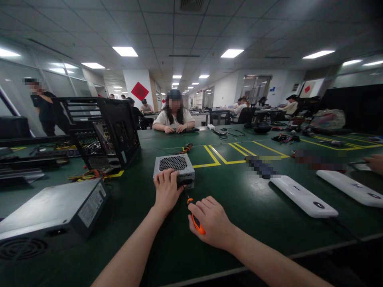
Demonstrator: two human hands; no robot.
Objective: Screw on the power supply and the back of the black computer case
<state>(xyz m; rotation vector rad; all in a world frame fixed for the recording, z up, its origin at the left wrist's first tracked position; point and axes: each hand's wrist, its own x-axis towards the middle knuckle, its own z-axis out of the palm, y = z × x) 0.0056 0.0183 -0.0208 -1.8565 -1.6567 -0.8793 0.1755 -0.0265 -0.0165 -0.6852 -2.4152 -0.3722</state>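
Observation:
In front of me on the green table stands a small grey computer power supply [188, 167] with a honeycomb vent on top and a bundle of cables [186, 149] behind it. My left hand [167, 191] is closed over its near left side, fingers on the top edge and thumb near the black socket [188, 182]. An orange and black screwdriver [197, 225] is gripped in my right hand [211, 219]. Its thin shaft points up and left at the supply's near face. Whether the tip touches a screw is too small to make out.
A larger power supply [56, 211] lies at left, below an open black computer case [104, 131]. White elongated devices [302, 195] lie at right, with a person's hand [375, 164] at the far edge. Across the table [239, 247] sits another person [174, 115]. Yellow tape [220, 161] marks the surface.

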